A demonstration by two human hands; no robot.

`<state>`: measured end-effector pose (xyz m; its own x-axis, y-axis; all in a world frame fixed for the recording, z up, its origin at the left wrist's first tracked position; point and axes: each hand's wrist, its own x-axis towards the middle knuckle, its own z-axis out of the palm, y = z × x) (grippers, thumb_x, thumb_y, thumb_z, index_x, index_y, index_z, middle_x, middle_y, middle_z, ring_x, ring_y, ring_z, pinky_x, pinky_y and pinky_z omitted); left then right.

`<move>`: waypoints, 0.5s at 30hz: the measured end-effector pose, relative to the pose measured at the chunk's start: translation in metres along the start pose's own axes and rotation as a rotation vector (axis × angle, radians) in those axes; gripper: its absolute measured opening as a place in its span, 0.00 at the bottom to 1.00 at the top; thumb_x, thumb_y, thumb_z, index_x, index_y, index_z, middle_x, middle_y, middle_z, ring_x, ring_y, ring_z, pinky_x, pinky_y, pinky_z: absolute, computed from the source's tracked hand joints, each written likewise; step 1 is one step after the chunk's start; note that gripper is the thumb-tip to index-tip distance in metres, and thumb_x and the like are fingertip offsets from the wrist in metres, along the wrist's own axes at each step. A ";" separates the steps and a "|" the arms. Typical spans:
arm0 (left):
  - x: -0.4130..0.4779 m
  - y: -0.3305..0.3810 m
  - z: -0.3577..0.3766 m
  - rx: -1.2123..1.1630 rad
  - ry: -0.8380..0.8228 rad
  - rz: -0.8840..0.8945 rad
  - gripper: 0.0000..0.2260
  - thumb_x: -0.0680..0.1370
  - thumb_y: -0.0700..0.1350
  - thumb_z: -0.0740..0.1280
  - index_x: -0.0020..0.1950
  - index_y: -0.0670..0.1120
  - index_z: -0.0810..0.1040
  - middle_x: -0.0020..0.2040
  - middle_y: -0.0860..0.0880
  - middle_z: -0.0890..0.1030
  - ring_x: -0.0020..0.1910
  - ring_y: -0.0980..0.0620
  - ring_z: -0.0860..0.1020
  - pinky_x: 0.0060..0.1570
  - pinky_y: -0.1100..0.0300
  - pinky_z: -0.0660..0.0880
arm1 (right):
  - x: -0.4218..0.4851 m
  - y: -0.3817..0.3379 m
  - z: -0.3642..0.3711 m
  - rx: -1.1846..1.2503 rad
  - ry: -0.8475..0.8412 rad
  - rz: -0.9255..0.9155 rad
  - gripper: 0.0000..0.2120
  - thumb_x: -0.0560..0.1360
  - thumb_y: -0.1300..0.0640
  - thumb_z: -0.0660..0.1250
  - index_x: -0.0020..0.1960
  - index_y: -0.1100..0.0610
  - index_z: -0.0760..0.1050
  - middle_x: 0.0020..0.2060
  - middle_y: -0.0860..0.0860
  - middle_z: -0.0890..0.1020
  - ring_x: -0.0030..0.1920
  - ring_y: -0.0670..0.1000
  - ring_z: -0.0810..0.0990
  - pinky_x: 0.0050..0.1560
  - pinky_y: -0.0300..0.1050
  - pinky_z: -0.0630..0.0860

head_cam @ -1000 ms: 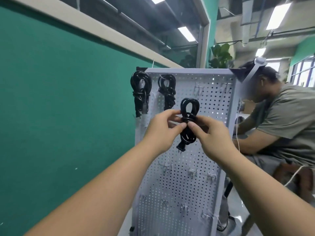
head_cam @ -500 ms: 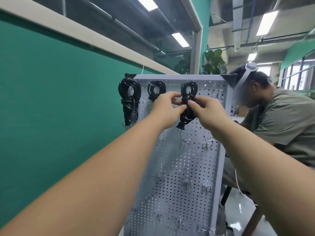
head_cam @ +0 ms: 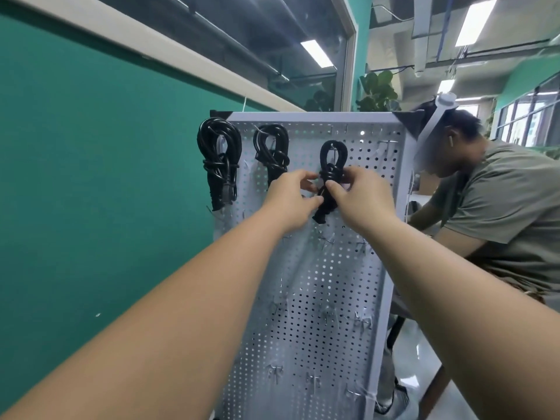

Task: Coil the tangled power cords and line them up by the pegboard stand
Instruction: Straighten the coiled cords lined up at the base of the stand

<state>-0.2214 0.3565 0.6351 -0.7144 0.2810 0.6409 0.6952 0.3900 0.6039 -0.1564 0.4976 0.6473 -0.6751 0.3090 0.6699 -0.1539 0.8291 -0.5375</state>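
Note:
A grey pegboard stand (head_cam: 321,283) stands upright in front of me. Two coiled black power cords hang from hooks in its top row, one at the far left (head_cam: 218,162) and a second (head_cam: 271,153) beside it. A third coiled black cord (head_cam: 332,159) has its loop over a hook to their right. My left hand (head_cam: 288,204) and my right hand (head_cam: 357,198) pinch this third cord's wrapped middle from both sides. Its plug end pokes out below my fingers.
A green wall (head_cam: 91,177) runs close along the left of the stand. A seated person in a grey-green shirt (head_cam: 500,213) leans in just right of the stand. Bare metal hooks (head_cam: 327,237) stick out of the lower board.
Both hands carried the third coiled cord up to the top row of the board, and its loop now sits over a hook. My view has closed in on the board.

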 end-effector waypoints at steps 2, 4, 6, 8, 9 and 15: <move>-0.007 -0.003 -0.003 0.005 0.007 0.003 0.20 0.79 0.45 0.76 0.70 0.51 0.78 0.55 0.56 0.83 0.48 0.53 0.83 0.54 0.53 0.81 | -0.008 -0.001 -0.002 -0.012 0.018 0.012 0.22 0.83 0.48 0.69 0.73 0.56 0.76 0.64 0.53 0.83 0.63 0.55 0.81 0.56 0.45 0.73; -0.019 -0.008 -0.007 0.016 0.024 0.015 0.19 0.79 0.46 0.75 0.69 0.52 0.78 0.55 0.57 0.83 0.49 0.54 0.82 0.55 0.53 0.82 | -0.018 0.001 -0.005 -0.041 0.058 0.000 0.26 0.83 0.47 0.69 0.77 0.56 0.72 0.70 0.53 0.80 0.70 0.56 0.77 0.67 0.50 0.72; -0.038 -0.015 -0.013 0.047 0.062 0.050 0.17 0.80 0.46 0.75 0.68 0.52 0.79 0.55 0.57 0.82 0.51 0.58 0.82 0.56 0.55 0.82 | -0.034 0.002 -0.008 -0.086 0.128 -0.060 0.27 0.83 0.46 0.68 0.78 0.55 0.71 0.72 0.52 0.78 0.73 0.55 0.73 0.73 0.51 0.69; -0.065 -0.025 -0.018 0.082 0.103 0.119 0.16 0.80 0.45 0.74 0.68 0.51 0.79 0.55 0.57 0.82 0.52 0.60 0.81 0.56 0.59 0.81 | -0.060 0.003 -0.009 -0.109 0.195 -0.156 0.25 0.83 0.47 0.67 0.77 0.55 0.72 0.71 0.51 0.78 0.73 0.54 0.72 0.75 0.47 0.66; -0.081 -0.030 -0.020 0.091 0.120 0.150 0.16 0.80 0.45 0.73 0.67 0.50 0.80 0.55 0.57 0.82 0.52 0.60 0.81 0.56 0.60 0.80 | -0.075 0.003 -0.008 -0.107 0.216 -0.198 0.24 0.83 0.48 0.67 0.76 0.54 0.73 0.70 0.50 0.79 0.72 0.53 0.73 0.74 0.44 0.65; -0.188 -0.105 -0.005 0.151 0.046 0.132 0.13 0.79 0.42 0.72 0.63 0.49 0.82 0.52 0.56 0.83 0.50 0.56 0.82 0.51 0.58 0.80 | -0.186 0.026 0.052 0.008 0.089 -0.256 0.20 0.81 0.52 0.67 0.73 0.54 0.76 0.64 0.51 0.81 0.66 0.53 0.77 0.67 0.48 0.72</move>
<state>-0.1593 0.2581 0.4536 -0.6112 0.2989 0.7329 0.7598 0.4808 0.4376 -0.0724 0.4375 0.4824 -0.5475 0.1297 0.8267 -0.3172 0.8820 -0.3485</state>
